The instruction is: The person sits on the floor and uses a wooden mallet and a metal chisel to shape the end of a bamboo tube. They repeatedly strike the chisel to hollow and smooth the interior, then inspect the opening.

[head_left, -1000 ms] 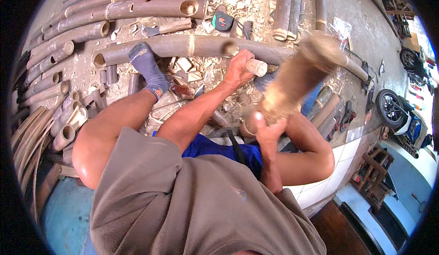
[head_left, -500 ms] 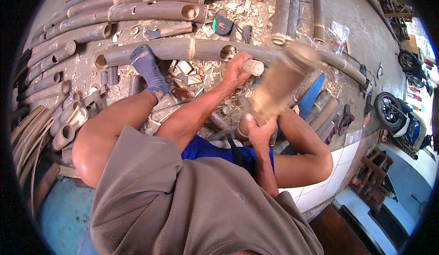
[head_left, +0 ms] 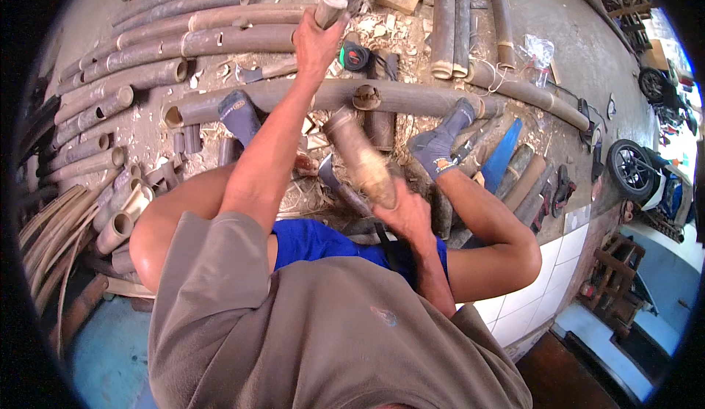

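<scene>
My left hand [head_left: 317,48] is raised beyond the near bamboo pole, fingers wrapped round a chisel with a battered pale handle end [head_left: 332,9]; its blade is hidden. Held low between my legs, a wooden mallet [head_left: 360,156] is blurred by motion, and my right hand [head_left: 407,207] grips its narrow end. The bamboo pole [head_left: 312,97] lies crosswise in front of me. A cut hole [head_left: 367,98] opens in its upper side. My socked left foot [head_left: 241,115] rests on the pole; my right foot [head_left: 446,136] is against its near side.
Several bamboo poles [head_left: 242,40] lie at the far left. A hatchet [head_left: 268,70] and a tape measure [head_left: 355,56] lie among wood chips beyond the pole. At my right are a blue saw blade [head_left: 503,152] and bamboo offcuts. A motorbike wheel [head_left: 631,170] stands farther right.
My left hand has moved away from the pole's hole, up and to the left, with the chisel. The mallet in my right hand has swung down and left, uncovering my right foot.
</scene>
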`<state>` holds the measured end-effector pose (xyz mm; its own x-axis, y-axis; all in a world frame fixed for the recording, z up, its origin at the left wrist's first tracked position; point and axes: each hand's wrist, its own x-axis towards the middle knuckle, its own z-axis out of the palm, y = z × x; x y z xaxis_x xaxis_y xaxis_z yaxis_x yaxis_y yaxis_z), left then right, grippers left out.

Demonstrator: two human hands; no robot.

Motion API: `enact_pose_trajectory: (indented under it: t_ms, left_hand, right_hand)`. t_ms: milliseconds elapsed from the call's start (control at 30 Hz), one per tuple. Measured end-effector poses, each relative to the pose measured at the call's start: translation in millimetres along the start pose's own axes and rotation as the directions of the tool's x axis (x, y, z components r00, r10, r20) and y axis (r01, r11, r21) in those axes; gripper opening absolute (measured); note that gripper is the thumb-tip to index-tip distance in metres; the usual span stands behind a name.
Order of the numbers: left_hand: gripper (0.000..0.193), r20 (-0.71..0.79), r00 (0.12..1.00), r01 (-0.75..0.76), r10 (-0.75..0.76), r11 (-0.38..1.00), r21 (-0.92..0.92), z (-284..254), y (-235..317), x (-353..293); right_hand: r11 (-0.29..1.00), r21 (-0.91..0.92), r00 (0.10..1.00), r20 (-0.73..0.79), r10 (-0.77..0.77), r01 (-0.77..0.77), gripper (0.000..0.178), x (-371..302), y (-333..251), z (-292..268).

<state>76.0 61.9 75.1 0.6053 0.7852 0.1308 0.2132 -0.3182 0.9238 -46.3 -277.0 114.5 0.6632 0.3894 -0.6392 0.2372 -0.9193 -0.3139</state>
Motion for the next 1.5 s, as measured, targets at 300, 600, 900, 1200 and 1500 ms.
enact_pose_trajectory:
  t_ms: [300, 600, 900, 1200, 1500]
  left_hand:
    - [0.085, 0.670, 0.742, -0.493, -0.006, 0.673, 0.551, -12.0, -71.0, -79.4]
    - [0.084, 0.746, 0.665, -0.600, -0.031, 0.573, 0.559, -9.3, -70.6, -72.9]
    - [0.095, 0.828, 0.547, -0.580, -0.120, 0.660, 0.478, -6.3, -73.3, -53.6]
    - [0.097, 0.800, 0.591, -0.563, -0.109, 0.654, 0.505, -10.6, -67.3, -58.5]
    - [0.102, 0.787, 0.610, -0.559, -0.098, 0.651, 0.514, -18.3, -64.1, -56.9]
  right_hand:
    - [0.978, -0.073, 0.975, 0.124, -0.184, 0.194, 0.070, 31.4, 8.1, 63.2]
    - [0.971, -0.151, 0.983, 0.036, -0.182, 0.185, 0.060, 44.0, 22.1, 81.6]
    - [0.993, 0.042, 0.991, -0.078, -0.110, 0.114, 0.056, 57.8, 17.6, 37.5]
    - [0.979, 0.203, 0.757, -0.642, 0.117, 0.021, 0.059, 197.1, 10.1, -107.9]
    - [0.955, 0.174, 0.784, -0.546, 0.295, -0.238, 0.086, 334.0, 39.0, -113.4]
